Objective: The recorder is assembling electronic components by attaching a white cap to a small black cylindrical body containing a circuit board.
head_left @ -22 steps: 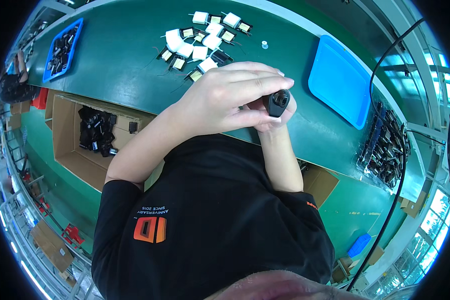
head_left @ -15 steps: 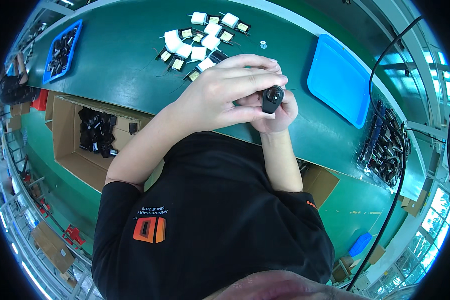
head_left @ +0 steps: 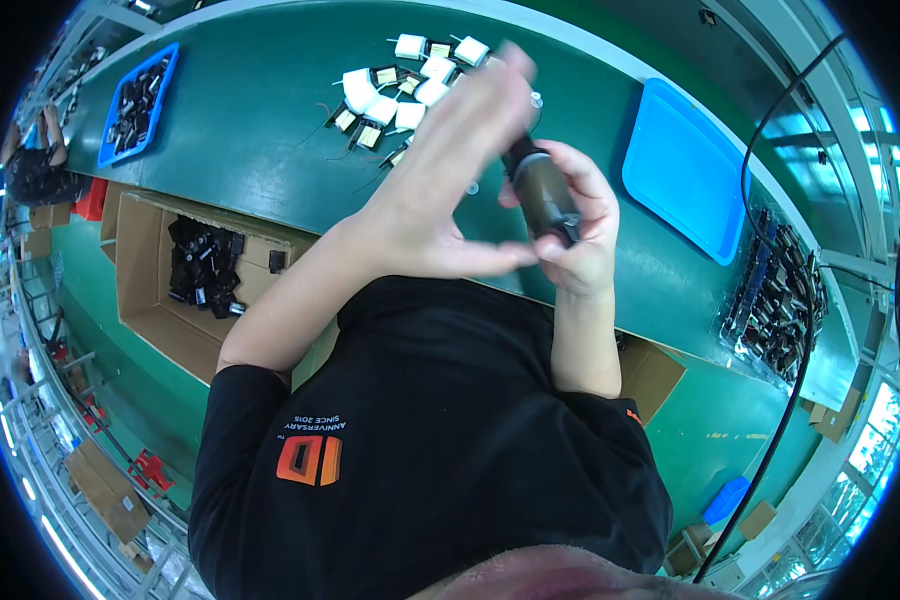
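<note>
My right hand (head_left: 592, 225) is closed around a black cylindrical device (head_left: 544, 195) with a smoky, see-through-looking body, held tilted above the bench. Its fingers and thumb grip it from the right side. My left hand (head_left: 450, 170), smeared by motion, is just to the left with thumb and fingers spread wide. Its thumb tip comes close to the lower end of the device; whether they touch I cannot tell. Beyond the left hand, several white blocks (head_left: 358, 92) with black-framed, yellow-faced parts and thin wires lie on the bench, partly hidden by that hand.
A blue tray (head_left: 685, 170) lies on the green bench (head_left: 260, 110) at right, beside a pile of black parts (head_left: 780, 295). At far left another blue tray (head_left: 103, 150) holds black parts. Below it, a cardboard box (head_left: 160, 335) contains black pieces. A person (head_left: 40, 165) sits farther left.
My left hand has swung away from the device and opened. The device has tipped, now showing its long side instead of its end, and stays in my right hand.
</note>
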`<state>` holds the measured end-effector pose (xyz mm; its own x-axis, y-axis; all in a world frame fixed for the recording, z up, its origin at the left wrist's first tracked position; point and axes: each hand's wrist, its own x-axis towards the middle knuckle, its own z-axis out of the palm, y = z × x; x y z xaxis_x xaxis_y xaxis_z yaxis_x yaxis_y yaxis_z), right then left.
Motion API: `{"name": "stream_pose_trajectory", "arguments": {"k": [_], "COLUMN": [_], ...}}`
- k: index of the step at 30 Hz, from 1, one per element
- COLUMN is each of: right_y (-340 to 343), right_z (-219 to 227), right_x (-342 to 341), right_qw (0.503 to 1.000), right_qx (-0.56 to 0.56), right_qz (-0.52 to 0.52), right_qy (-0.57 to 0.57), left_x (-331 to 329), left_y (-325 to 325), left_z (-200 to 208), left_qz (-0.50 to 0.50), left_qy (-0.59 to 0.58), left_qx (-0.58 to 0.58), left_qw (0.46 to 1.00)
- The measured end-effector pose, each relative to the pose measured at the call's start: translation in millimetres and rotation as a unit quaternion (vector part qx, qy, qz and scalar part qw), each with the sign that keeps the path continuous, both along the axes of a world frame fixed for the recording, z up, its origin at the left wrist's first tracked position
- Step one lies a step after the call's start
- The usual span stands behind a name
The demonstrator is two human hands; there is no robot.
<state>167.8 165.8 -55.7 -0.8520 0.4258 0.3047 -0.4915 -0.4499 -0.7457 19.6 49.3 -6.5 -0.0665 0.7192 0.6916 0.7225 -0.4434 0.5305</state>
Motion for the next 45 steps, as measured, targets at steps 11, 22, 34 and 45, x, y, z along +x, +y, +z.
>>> {"name": "stream_pose_trajectory", "arguments": {"k": [11,22,34,45], "right_y": [-15,18,34,213], "right_z": [-10,16,10,-4], "right_x": [-10,92,199,-183], "right_qw": [0.99,0.976,0.702,0.842], "right_qx": [-0.062,0.148,0.323,0.31], "right_qz": [-0.084,-0.031,0.183,-0.217], "right_qy": [0.096,-0.155,-0.608,-0.384], "left_x": [28,-25,-184,-150], "left_y": [-3,-68,-380,-358], "left_z": [4,0,-273,-384], "left_qz": [0.009,0.074,0.528,0.522], "left_qy": [-0.217,-0.155,-0.387,-0.509], "left_qx": [-0.17,-0.171,-0.405,-0.411], "left_qw": [0.961,0.97,0.639,0.548]}}
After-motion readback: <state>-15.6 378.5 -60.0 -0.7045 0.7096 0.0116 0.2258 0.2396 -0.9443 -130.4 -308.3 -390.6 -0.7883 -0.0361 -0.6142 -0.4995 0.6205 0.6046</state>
